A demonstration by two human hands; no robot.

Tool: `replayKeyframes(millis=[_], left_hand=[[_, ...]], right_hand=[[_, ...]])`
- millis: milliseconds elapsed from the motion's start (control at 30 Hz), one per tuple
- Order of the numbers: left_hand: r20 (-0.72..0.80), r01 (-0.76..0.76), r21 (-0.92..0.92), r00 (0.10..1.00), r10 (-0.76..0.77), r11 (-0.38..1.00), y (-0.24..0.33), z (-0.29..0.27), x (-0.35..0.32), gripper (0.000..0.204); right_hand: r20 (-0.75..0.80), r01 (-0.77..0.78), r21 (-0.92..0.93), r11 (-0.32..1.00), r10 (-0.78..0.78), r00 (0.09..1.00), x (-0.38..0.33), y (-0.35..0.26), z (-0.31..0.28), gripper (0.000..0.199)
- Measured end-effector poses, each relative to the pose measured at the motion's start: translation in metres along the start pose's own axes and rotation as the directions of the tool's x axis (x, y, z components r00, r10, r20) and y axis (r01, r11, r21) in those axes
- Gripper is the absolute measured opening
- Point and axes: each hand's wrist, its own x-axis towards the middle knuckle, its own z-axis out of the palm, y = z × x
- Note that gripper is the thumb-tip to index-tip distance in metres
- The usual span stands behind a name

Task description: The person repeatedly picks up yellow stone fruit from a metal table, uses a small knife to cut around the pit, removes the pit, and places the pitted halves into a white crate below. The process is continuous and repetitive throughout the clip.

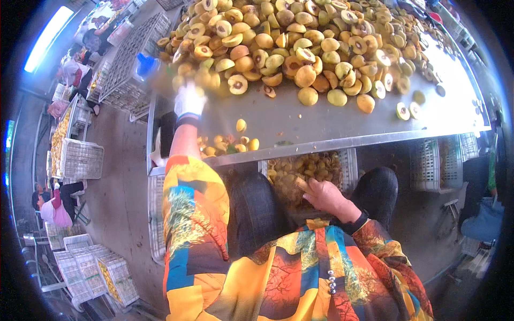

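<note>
We find the gloved left hand (190,100) blurred at the left edge of the far fruit pile (306,76).

We cannot tell what either hand grips: blur veils one; the right hand (327,199) half-curls over a near crate (350,167) the table (342,122) partly hides.

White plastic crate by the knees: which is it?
Find the broad, silver metal table. Under its near edge, between the dark-trousered knees, sits the white plastic crate. Only this one has the bare right hand over its brownish fruit pieces.
</note>
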Motion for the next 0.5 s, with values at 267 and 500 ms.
replayKeyframes(millis=[267,500], left_hand=[[0.568,0.598,-0.718,0.799,0.197,-0.356,0.065,-0.077,-0.132,0.059],[0.53,0.573,-0.612,0.809,0.255,-0.545,0.101,-0.071,-0.207,0.064]], right_hand=[[0.159,-0.236,0.511,0.826,0.179,0.971,0.016,0.006,0.021,0.032],[-0.265,-0.003,0.459,0.888,0.14,0.954,0.008,-0.016,0.009,0.027]])
